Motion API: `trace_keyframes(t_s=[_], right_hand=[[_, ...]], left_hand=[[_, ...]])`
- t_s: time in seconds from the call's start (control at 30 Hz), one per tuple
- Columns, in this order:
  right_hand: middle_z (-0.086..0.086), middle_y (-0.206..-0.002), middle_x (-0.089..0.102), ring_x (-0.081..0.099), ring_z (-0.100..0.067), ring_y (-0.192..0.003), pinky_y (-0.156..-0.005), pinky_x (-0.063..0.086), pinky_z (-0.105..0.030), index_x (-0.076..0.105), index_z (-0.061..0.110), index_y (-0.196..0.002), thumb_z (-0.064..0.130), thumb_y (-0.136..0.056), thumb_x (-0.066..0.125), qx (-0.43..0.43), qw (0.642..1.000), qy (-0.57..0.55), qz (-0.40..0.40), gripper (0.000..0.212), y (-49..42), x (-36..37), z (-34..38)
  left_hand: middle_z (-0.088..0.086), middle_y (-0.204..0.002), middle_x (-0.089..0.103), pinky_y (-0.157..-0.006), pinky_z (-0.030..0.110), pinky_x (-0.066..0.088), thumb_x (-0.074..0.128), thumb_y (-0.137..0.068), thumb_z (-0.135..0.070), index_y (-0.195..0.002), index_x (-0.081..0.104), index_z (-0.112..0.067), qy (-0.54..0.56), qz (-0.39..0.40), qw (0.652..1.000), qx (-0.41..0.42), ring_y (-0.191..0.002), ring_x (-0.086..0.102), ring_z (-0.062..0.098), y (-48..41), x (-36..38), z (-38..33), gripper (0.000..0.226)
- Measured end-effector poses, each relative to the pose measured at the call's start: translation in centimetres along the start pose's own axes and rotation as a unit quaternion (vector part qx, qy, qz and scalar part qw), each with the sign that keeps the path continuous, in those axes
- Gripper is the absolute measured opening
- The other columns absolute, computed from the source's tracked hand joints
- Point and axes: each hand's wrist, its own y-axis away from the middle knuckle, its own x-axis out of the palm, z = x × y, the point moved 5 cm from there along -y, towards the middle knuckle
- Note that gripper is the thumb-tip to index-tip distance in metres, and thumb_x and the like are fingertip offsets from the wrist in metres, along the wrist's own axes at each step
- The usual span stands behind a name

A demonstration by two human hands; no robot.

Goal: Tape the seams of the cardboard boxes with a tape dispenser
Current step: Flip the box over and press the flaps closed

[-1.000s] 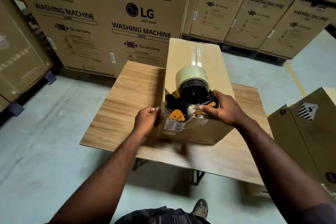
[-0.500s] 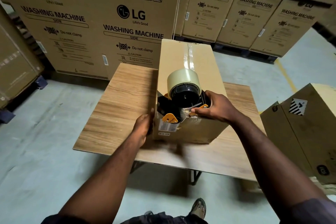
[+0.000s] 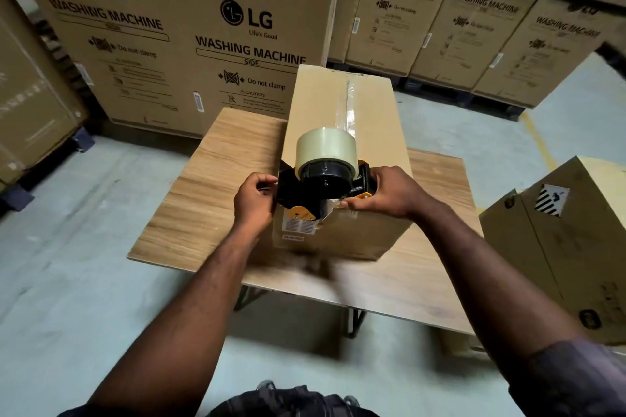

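Right hand (image 3: 389, 193): fingers curled round the right side of the tape dispenser (image 3: 325, 186), thumb at its orange tab. Left hand (image 3: 252, 201): pinching the dispenser's black left edge.

Dispenser: on the near end of the cardboard box (image 3: 315, 101) top, roll uppermost.

Box: long axis running away from me. A clear tape strip (image 3: 347, 105) runs along its centre seam to the far end.

Table (image 3: 216, 179): wide bare wood left of the box, less on the right. The box's near end is set back from the near edge.
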Motion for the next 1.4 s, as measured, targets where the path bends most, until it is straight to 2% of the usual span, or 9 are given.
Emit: trace_keyframes(t_s=[0.2,0.3,0.4,0.53,0.67,0.87,1.1,1.2,1.4], right_hand=[[0.021,-0.078,0.072,0.067,0.002,-0.079,-0.069,0.053,-0.032,0.067,0.042,-0.084,0.059,-0.068,0.084,0.019,0.999,0.004,-0.028,0.029,2.9,-2.8,-5.4],[0.021,-0.079,0.073,0.069,-0.001,-0.079,-0.071,0.055,-0.034,0.065,0.043,-0.082,0.066,-0.063,0.075,0.011,0.999,-0.008,-0.030,0.032,4.1,-3.4,-7.5],[0.020,-0.081,0.074,0.069,-0.001,-0.082,-0.074,0.056,-0.034,0.064,0.042,-0.082,0.062,-0.064,0.074,-0.003,0.999,-0.020,-0.036,0.028,4.2,-3.3,-8.1],[0.016,-0.085,0.075,0.069,-0.001,-0.085,-0.077,0.056,-0.034,0.064,0.042,-0.083,0.053,-0.070,0.080,-0.012,0.999,-0.028,-0.027,0.023,4.1,-3.1,-8.6],[0.023,-0.076,0.072,0.066,0.002,-0.074,-0.070,0.053,-0.031,0.064,0.041,-0.079,0.054,-0.066,0.081,-0.004,0.998,-0.052,-0.029,0.025,5.0,-3.9,-9.4],[0.033,-0.071,0.067,0.063,0.011,-0.070,-0.062,0.043,-0.014,0.065,0.039,-0.080,0.022,-0.081,0.084,0.017,0.995,-0.083,-0.053,0.025,8.3,-6.8,-14.5],[0.024,-0.066,0.067,0.058,0.008,-0.063,-0.056,0.040,-0.010,0.068,0.026,-0.080,0.020,-0.081,0.084,0.025,0.988,-0.127,-0.087,0.017,8.9,-5.4,-16.6],[0.027,-0.064,0.065,0.058,0.009,-0.062,-0.056,0.040,-0.010,0.066,0.028,-0.077,0.018,-0.081,0.084,0.025,0.986,-0.138,-0.087,0.020,9.0,-5.3,-17.0],[0.024,-0.061,0.065,0.057,0.007,-0.060,-0.054,0.038,-0.011,0.067,0.029,-0.075,0.022,-0.080,0.085,0.028,0.985,-0.141,-0.099,0.020,9.7,-4.8,-17.7]], left_hand=[[-0.005,-0.097,0.067,-0.078,0.020,0.050,0.073,-0.089,-0.014,-0.100,0.065,-0.018,-0.051,-0.043,0.997,0.038,-0.086,0.063,0.010,0.8,-0.4,-1.3,0.014],[0.000,-0.105,0.065,-0.084,0.017,0.047,0.064,-0.089,0.000,-0.099,0.069,-0.018,-0.145,-0.077,0.974,0.155,-0.094,0.062,0.012,3.2,1.0,-3.4,0.021],[0.001,-0.121,0.064,-0.101,0.023,0.044,0.060,-0.089,0.001,-0.118,0.069,-0.015,-0.212,0.021,0.940,0.266,-0.113,0.058,0.016,6.5,5.2,-5.0,0.035],[0.000,-0.165,0.019,-0.123,0.030,-0.005,0.066,-0.090,-0.028,-0.158,0.023,-0.014,-0.413,0.145,0.856,0.277,-0.153,0.012,0.016,8.5,8.3,-2.9,0.082],[-0.016,-0.159,-0.008,-0.125,0.037,-0.004,0.062,-0.094,-0.038,-0.159,0.007,-0.023,-0.459,0.177,0.821,0.290,-0.146,-0.008,0.001,7.9,7.6,-2.3,0.086],[-0.018,-0.165,0.009,-0.121,0.031,0.000,0.048,-0.095,-0.060,-0.159,0.018,-0.032,-0.428,0.164,0.835,0.303,-0.151,0.003,0.001,7.5,7.6,-1.8,0.077],[-0.010,-0.160,-0.003,-0.118,0.033,-0.015,0.050,-0.102,-0.038,-0.158,0.017,-0.023,-0.451,0.208,0.816,0.296,-0.153,-0.001,0.014,11.8,14.4,-4.6,0.067],[-0.006,-0.163,0.001,-0.114,0.034,-0.015,0.053,-0.101,-0.039,-0.147,0.043,-0.018,-0.452,0.219,0.819,0.276,-0.147,-0.010,0.011,13.2,16.9,-4.7,0.052],[-0.019,-0.154,0.010,-0.123,0.031,0.002,0.061,-0.098,-0.028,-0.149,0.012,-0.031,-0.372,0.204,0.859,0.287,-0.147,0.008,0.004,12.3,15.8,-3.7,0.070]])
